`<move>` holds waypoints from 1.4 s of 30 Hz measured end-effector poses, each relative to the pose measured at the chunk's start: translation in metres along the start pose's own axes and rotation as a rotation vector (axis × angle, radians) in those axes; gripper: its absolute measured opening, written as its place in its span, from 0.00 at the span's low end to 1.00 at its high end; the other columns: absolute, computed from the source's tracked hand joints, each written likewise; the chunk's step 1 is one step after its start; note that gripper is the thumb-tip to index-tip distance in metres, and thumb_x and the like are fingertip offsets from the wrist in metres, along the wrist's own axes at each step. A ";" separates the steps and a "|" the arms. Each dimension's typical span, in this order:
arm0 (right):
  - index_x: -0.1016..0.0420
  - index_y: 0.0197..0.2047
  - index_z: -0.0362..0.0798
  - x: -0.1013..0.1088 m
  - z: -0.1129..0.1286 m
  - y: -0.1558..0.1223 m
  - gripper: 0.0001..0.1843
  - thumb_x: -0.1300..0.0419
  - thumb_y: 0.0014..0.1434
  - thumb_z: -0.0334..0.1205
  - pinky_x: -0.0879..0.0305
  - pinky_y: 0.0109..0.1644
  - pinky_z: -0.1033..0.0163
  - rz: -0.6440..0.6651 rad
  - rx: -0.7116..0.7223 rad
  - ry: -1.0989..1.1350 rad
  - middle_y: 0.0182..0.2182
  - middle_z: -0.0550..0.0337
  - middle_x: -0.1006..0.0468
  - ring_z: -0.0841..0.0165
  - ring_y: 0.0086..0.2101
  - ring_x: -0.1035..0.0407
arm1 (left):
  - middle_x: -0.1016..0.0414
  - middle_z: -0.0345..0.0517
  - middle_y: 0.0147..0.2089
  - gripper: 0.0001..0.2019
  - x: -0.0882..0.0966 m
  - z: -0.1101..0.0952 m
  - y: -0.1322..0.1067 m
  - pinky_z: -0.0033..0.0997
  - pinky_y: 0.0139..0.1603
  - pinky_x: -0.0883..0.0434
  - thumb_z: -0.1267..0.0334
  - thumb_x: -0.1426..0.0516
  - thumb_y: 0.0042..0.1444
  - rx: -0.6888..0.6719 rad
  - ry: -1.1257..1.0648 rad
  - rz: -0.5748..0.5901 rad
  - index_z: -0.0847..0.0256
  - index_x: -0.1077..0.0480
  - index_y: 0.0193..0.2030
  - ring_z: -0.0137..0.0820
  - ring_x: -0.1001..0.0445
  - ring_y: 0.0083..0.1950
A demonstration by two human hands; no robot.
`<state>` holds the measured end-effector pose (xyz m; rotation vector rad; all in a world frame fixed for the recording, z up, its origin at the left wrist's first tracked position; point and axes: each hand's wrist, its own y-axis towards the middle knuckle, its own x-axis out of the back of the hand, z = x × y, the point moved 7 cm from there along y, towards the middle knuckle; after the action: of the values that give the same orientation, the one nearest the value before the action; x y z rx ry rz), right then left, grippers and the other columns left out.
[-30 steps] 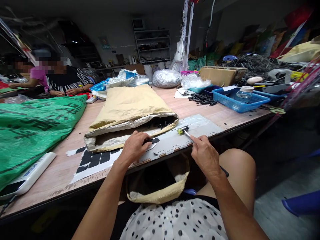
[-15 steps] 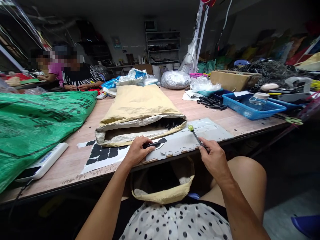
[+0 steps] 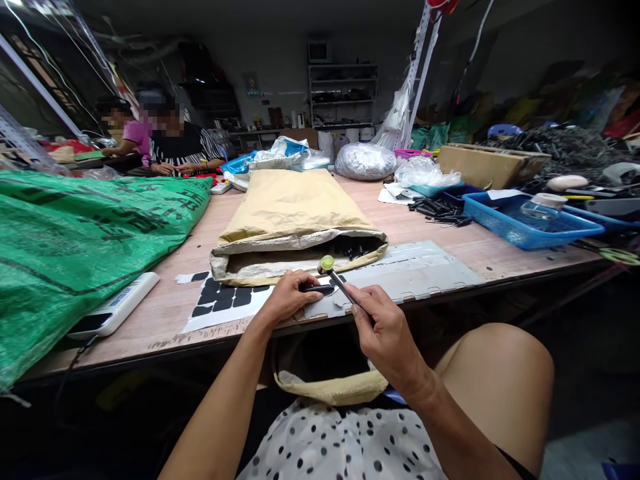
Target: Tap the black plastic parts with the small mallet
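Here, below frame centre, a black piece (image 3: 324,289) is pinched by the left hand (image 3: 290,295). Slightly rightward, a hammer (image 3: 342,286) is clasped in the right hand (image 3: 384,323).

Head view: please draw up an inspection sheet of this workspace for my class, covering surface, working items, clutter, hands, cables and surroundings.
Surface: wooden table, marked along its near edge; grey board on it.
Working items: hammer, dark part, white sheet with black patches.
Clutter: green sack, open tan sack with dark pieces inside, loose black pieces, blue basket.
Hands: left hand holds the dark part; right hand grips the hammer's handle.
Cables: dark cord runs from white device over the table edge.
Surroundings: two people seated at left; shelving behind.
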<state>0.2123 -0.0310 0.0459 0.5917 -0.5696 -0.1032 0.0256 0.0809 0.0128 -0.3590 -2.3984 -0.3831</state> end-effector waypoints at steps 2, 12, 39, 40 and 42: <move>0.28 0.65 0.51 -0.008 0.002 -0.002 0.25 0.52 0.69 0.32 0.30 0.50 0.63 0.036 0.000 -0.049 0.42 0.54 0.27 0.68 0.40 0.29 | 0.22 0.44 0.41 0.09 0.002 -0.005 0.000 0.38 0.48 0.28 0.58 0.35 0.53 -0.050 0.044 -0.006 0.57 0.19 0.40 0.39 0.25 0.45; 0.28 0.64 0.51 0.004 -0.007 -0.002 0.24 0.50 0.68 0.33 0.29 0.48 0.64 -0.025 -0.019 -0.094 0.40 0.55 0.26 0.68 0.38 0.28 | 0.22 0.45 0.41 0.10 0.004 -0.007 -0.001 0.40 0.50 0.27 0.56 0.35 0.51 -0.016 0.052 -0.044 0.56 0.19 0.39 0.41 0.26 0.48; 0.26 0.62 0.52 0.017 -0.010 0.004 0.23 0.47 0.67 0.33 0.30 0.53 0.59 -0.067 -0.062 0.058 0.43 0.55 0.24 0.66 0.43 0.28 | 0.21 0.43 0.42 0.11 0.004 0.002 0.002 0.37 0.48 0.31 0.59 0.35 0.51 -0.033 -0.005 -0.040 0.59 0.23 0.40 0.39 0.26 0.46; 0.26 0.63 0.52 0.012 -0.006 0.004 0.23 0.48 0.67 0.33 0.30 0.52 0.60 -0.063 -0.039 0.040 0.42 0.55 0.25 0.67 0.43 0.28 | 0.21 0.43 0.41 0.11 0.004 0.002 0.002 0.37 0.47 0.31 0.58 0.34 0.51 -0.035 -0.014 -0.046 0.58 0.23 0.40 0.39 0.26 0.45; 0.27 0.63 0.51 0.000 -0.003 0.001 0.24 0.50 0.67 0.32 0.30 0.48 0.62 -0.007 -0.028 -0.020 0.40 0.55 0.26 0.67 0.39 0.29 | 0.22 0.43 0.39 0.10 0.004 0.002 0.002 0.36 0.46 0.30 0.58 0.34 0.50 -0.039 -0.024 -0.059 0.58 0.22 0.39 0.38 0.26 0.44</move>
<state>0.2136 -0.0283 0.0444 0.5665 -0.5841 -0.1239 0.0222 0.0844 0.0143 -0.3127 -2.4318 -0.4546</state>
